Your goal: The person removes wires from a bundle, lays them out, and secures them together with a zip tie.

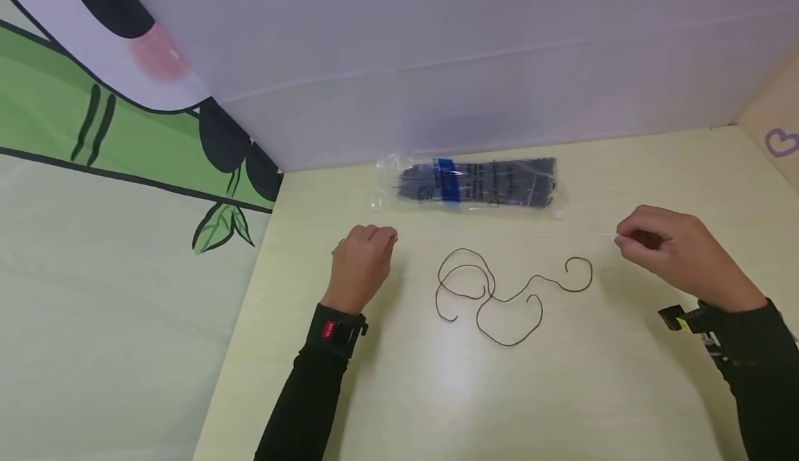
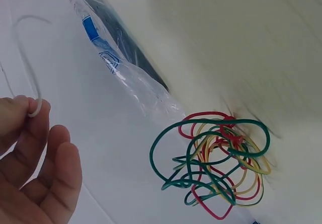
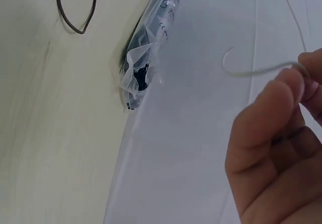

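A thin white cord (image 1: pixel 505 235) stretches in a straight line between my two hands, above the table. My left hand (image 1: pixel 364 267) pinches it near one end; in the left wrist view a loose white end (image 2: pixel 24 58) curls up from the fingertips. On the other side my right hand (image 1: pixel 683 256) pinches it between thumb and forefinger, and a short tail (image 3: pixel 251 73) sticks out in the right wrist view. Below the cord, dark thin curled strands (image 1: pixel 492 297) lie crossed on the table.
A clear plastic bag (image 1: pixel 477 182) of dark strips, perhaps cable ties, lies behind the cord. A tangle of red, green and yellow bands (image 2: pixel 214 158) shows in the left wrist view. A pale fabric wall (image 1: pixel 499 93) borders the table's back.
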Action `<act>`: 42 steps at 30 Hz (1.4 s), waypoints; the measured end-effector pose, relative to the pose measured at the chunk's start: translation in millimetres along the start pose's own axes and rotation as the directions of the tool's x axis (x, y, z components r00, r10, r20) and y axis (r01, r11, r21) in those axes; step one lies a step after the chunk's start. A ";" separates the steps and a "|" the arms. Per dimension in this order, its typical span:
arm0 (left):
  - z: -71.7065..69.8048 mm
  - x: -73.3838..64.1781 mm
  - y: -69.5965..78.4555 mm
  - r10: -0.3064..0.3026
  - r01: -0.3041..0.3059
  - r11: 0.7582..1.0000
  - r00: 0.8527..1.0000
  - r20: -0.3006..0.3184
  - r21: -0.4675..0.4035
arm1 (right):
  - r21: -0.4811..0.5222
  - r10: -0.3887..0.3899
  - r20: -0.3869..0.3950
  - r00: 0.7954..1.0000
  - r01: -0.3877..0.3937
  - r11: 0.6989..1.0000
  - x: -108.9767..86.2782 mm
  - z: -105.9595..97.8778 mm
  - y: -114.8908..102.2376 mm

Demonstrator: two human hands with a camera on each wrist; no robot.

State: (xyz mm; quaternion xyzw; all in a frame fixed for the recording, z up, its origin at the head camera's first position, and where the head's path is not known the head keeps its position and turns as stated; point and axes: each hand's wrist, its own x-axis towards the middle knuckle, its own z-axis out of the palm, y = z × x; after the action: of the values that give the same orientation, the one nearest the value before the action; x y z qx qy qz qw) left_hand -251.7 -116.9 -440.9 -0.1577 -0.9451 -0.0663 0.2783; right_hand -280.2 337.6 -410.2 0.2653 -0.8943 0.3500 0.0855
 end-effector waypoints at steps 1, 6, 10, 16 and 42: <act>0.8 -1.4 -1.0 -0.008 0.008 1.000 1.000 0.013 -0.005 | 0.012 0.024 0.017 1.000 -0.024 1.000 -1.4 -0.4 1.3; 3.1 -8.3 -3.1 -0.033 0.038 0.997 0.997 0.075 -0.062 | 0.066 0.188 0.101 0.977 -0.196 0.978 -10.6 -2.5 9.8; 10.0 -12.8 2.0 -0.015 0.029 0.996 0.989 0.149 -0.089 | 0.042 0.280 0.141 0.950 -0.289 0.956 -16.7 0.9 14.9; 23.7 -13.8 14.6 -0.021 0.037 0.998 0.966 0.258 -0.056 | -0.036 0.307 0.218 0.926 -0.307 0.951 -18.3 11.0 15.1; 31.0 -5.1 29.4 -0.051 0.111 0.991 0.825 0.563 -0.073 | -0.111 0.359 0.423 0.832 -0.346 0.932 0.4 39.3 20.1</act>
State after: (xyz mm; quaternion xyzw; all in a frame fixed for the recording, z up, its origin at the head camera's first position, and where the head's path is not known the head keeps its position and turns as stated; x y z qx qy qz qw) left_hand -253.4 -84.0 -468.5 -0.1440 -0.9863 -0.0774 -0.0220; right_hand -289.9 323.4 -450.8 0.1664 -0.9290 0.2780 -0.1790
